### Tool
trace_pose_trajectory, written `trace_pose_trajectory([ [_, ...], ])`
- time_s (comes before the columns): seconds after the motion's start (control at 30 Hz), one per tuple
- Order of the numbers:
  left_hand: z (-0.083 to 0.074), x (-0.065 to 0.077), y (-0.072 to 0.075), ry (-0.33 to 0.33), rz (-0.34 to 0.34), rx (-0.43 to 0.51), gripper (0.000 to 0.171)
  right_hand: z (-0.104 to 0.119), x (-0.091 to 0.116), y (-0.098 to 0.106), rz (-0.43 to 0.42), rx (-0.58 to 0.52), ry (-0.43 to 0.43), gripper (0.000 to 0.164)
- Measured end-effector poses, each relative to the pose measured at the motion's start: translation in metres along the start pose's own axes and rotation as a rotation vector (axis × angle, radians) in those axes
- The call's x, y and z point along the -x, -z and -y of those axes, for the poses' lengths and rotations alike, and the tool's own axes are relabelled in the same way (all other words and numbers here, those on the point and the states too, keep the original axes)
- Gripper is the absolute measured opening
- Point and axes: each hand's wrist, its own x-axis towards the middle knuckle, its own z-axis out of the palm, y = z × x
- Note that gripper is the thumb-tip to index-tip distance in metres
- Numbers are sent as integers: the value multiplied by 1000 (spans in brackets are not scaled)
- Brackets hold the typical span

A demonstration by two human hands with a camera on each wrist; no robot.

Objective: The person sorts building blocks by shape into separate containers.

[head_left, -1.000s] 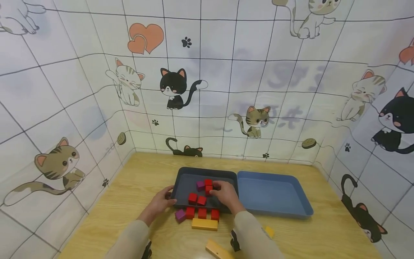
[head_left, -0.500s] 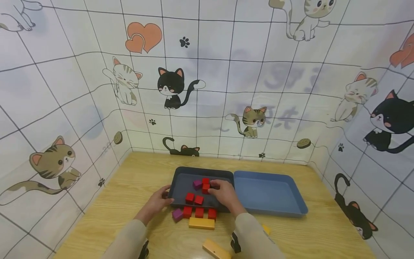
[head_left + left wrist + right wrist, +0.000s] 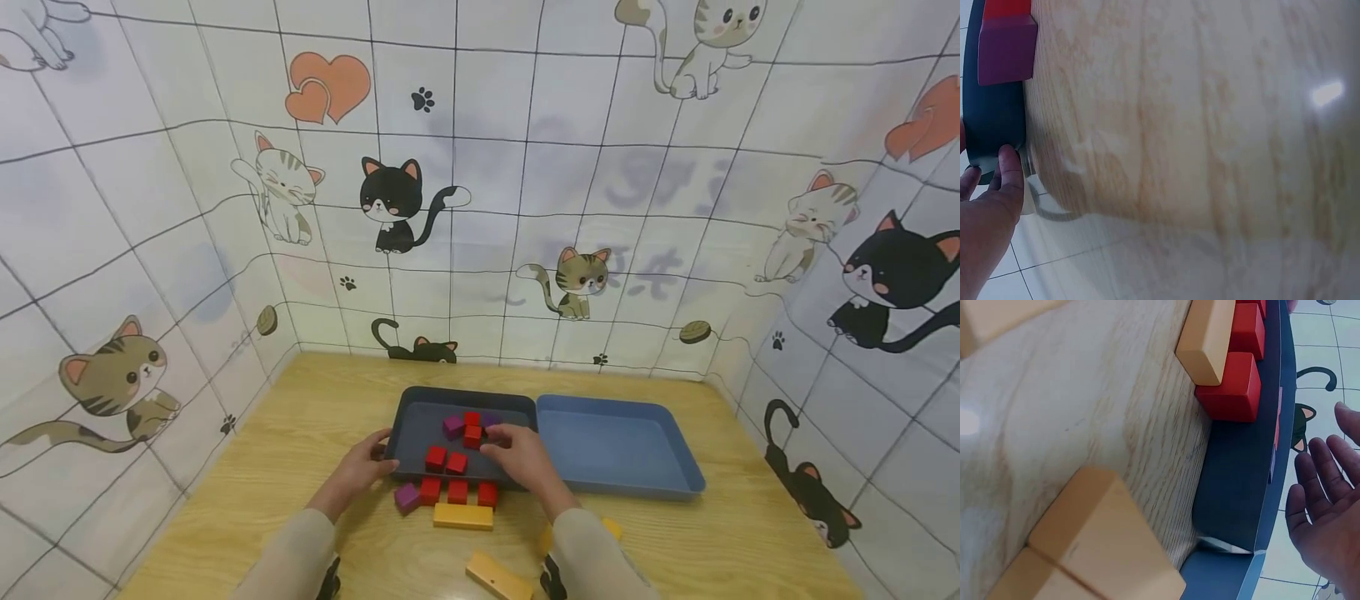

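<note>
A dark tray (image 3: 412, 450) lies on the wooden table, its left end gripped by my left hand (image 3: 360, 467), thumb on the near side. Inside the tray are two stacked-looking red cubes (image 3: 472, 437) with a purple cube (image 3: 453, 427) to their left and another purple cube (image 3: 491, 419) to their right. Two more red cubes (image 3: 446, 461) sit nearer its front wall. My right hand (image 3: 525, 458) hovers over the tray's right part, close to the right-hand purple cube. In the right wrist view its fingers (image 3: 1319, 472) are loosely bent and hold nothing.
Along the tray's front stand a purple cube (image 3: 407, 498) and a row of red cubes (image 3: 457, 492), with a yellow plank (image 3: 463, 517) before them. A second plank (image 3: 498, 575) and yellow blocks (image 3: 611, 527) lie nearer. A blue tray (image 3: 615, 442) adjoins on the right.
My right hand has drawn slightly away from the red cubes, and the purple cube at their right, hidden before, now shows. The left hand keeps its grip on the tray. The view has shifted slightly.
</note>
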Motion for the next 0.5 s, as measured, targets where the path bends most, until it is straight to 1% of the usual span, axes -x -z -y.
trace_pose_trajectory([
  [0.1,1,0,1,0,-2,-21,60,-1,5,1,7,-22,-13,41],
  [0.27,3,1,2,-1,2,-21,60,-2,12,4,-2,-47,-9,40],
  [0.5,3,-2,1,5,1,-21,60,-3,20,8,-7,-54,18,37],
])
